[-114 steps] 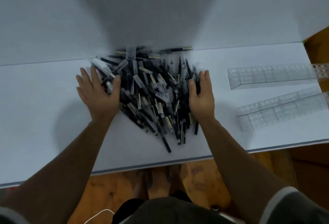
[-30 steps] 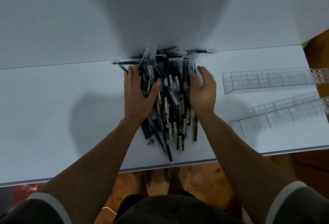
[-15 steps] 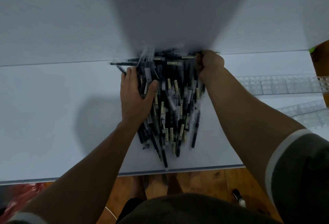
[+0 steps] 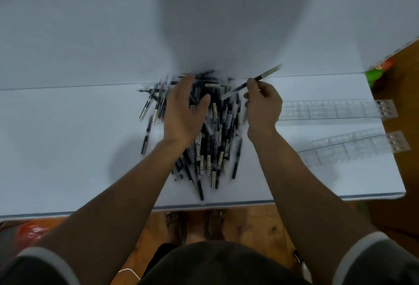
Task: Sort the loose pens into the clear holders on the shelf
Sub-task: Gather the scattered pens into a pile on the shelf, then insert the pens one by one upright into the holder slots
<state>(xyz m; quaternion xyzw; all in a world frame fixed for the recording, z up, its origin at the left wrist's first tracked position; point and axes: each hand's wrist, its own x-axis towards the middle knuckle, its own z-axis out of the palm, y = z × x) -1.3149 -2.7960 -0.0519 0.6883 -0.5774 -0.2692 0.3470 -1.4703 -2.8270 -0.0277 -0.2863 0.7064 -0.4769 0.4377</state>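
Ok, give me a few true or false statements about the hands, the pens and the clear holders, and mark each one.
1. The right hand pinches a single pen. True.
2. The left hand grips a bundle of pens. False: its fingers are straight, over the pile of pens.
3. The far holder and the near holder lie right of the pile. True.
4. Both holders are full of pens. False: no pens show in them.

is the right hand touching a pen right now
Touching. The head view shows the right hand pinching one pen, held at a slant over the far edge of the pile.
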